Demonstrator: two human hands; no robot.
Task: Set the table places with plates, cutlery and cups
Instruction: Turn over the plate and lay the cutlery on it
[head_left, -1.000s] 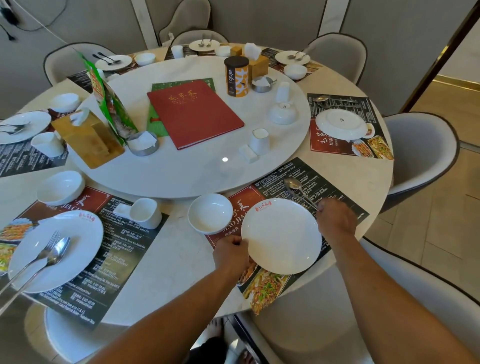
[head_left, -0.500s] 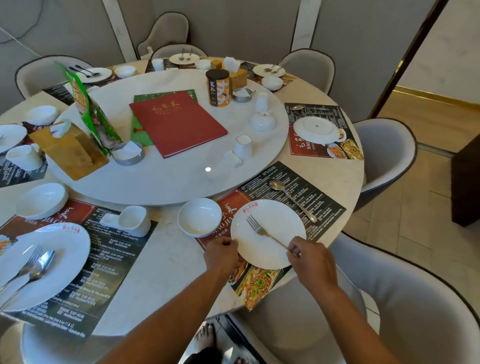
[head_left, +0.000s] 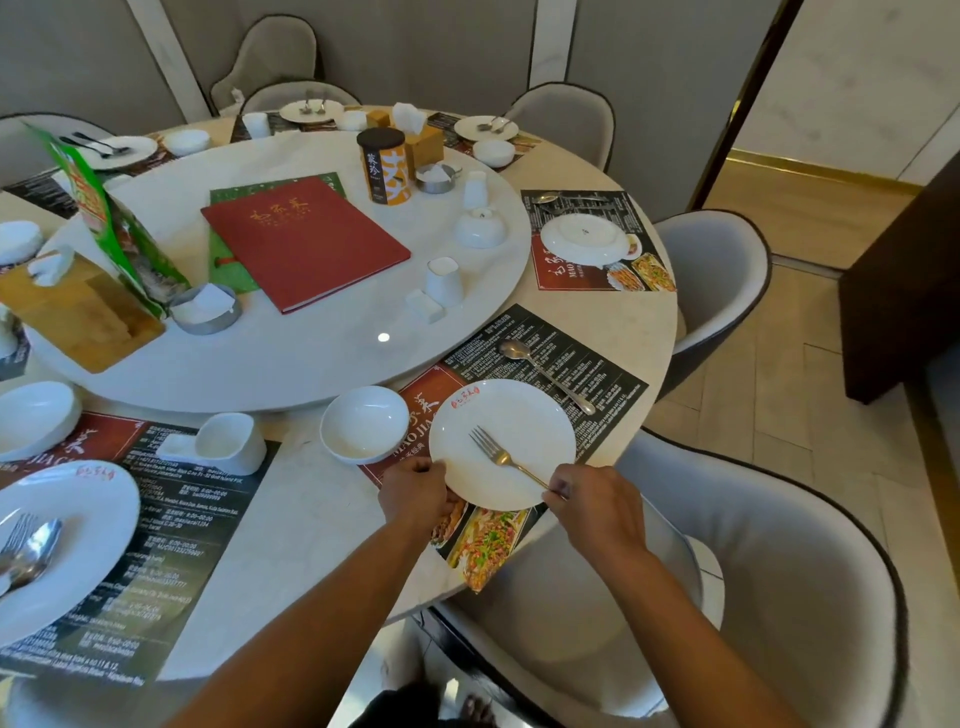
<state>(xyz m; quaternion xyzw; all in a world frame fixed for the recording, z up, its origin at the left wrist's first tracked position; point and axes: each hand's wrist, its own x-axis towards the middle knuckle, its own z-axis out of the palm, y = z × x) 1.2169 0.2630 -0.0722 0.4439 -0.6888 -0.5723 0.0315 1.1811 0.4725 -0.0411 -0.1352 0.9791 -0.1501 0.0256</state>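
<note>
Pinching fork (head_left: 506, 460) handle-end, right hand (head_left: 592, 512) | left hand (head_left: 415, 496) grips plate (head_left: 501, 441) rim | I judge glazed plate slick, breakable; fork light, stiff

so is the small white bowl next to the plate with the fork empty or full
Empty. The small white round bowl stands upright left of the white round plate, and its bare white inside shows, with nothing in it.

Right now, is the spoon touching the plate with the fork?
Apart. The head view shows dark placemat between the spoon and the plate rim.

fork (head_left: 493, 454) on plate (head_left: 501, 415), bowl (head_left: 363, 423) left, spoon (head_left: 545, 375) behind
</note>
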